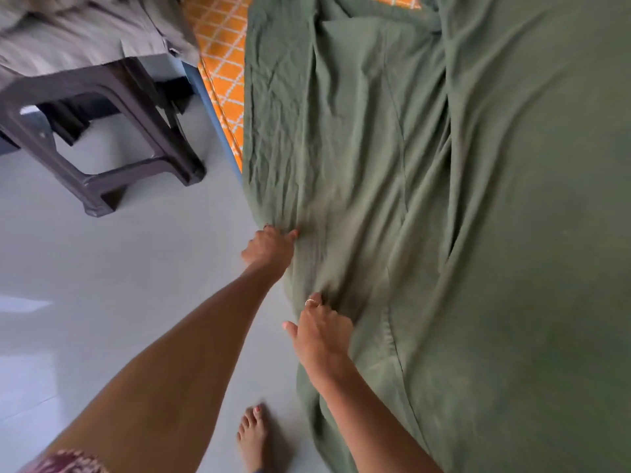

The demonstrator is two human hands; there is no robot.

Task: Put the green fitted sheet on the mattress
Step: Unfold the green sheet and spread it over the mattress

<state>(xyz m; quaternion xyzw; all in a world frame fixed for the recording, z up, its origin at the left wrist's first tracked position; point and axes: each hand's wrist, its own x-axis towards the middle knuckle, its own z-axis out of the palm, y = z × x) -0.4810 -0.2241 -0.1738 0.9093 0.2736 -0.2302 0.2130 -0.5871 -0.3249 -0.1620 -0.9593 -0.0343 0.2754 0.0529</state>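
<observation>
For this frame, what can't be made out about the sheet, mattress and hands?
Head view only:
- Left hand fingers: buried in the green sheet's folds.
- Sheet corners and elastic: not visible, lost in bunched cloth.
- Mattress: mostly covered; only an orange strip shows.
- Pile on the stool: motion-blurred, cut by the edge.

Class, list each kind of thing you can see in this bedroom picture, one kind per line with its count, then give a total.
Green fitted sheet: 1
Orange patterned mattress: 1
Dark plastic stool: 1
Grey cloth heap on the stool: 1
Hands gripping the sheet, left hand and right hand: 2
Bare foot: 1
Total: 7
</observation>
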